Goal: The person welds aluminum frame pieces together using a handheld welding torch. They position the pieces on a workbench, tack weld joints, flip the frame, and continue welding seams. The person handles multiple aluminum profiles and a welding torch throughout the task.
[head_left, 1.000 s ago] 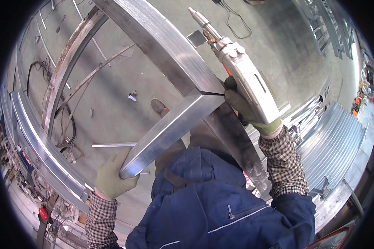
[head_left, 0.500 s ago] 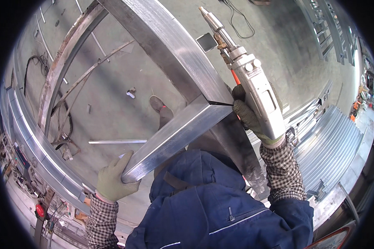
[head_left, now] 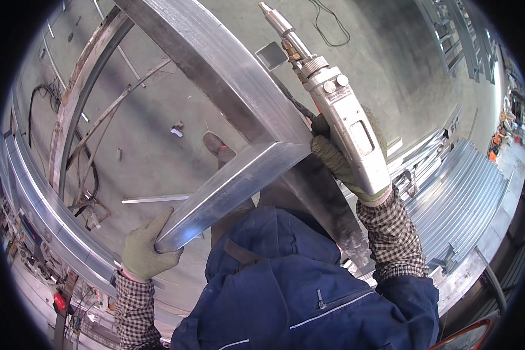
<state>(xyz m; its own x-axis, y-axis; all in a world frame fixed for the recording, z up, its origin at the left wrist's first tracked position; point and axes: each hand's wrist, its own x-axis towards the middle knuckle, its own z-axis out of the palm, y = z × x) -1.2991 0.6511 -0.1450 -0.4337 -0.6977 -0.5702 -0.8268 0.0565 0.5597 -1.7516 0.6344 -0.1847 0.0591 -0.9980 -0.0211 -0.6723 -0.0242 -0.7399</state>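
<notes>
My gloved left hand (head_left: 148, 248) is closed round the near-left end of a short shiny square metal tube (head_left: 230, 191). The tube's other end meets a long metal beam (head_left: 230, 61) at an angled corner, with only a thin seam between them. In my gloved right hand (head_left: 339, 160) is a silver handheld laser welding gun (head_left: 360, 131). Its nozzle points away toward the upper left, over the far side of the beam and not at the corner. Part of my right hand is hidden behind the gun's body.
A dark metal leg (head_left: 318, 195) runs under the corner toward me. Ribbed metal profiles (head_left: 458, 204) lie stacked at the right. A curved metal frame (head_left: 70, 99) stands at the left, a long curved rail (head_left: 46, 210) beyond it. A cable (head_left: 332, 32) lies on the floor ahead.
The dark gap at the corner has closed as the tube came against the beam. Both hands and the welding gun appear slightly further left, and the view has shifted a little.
</notes>
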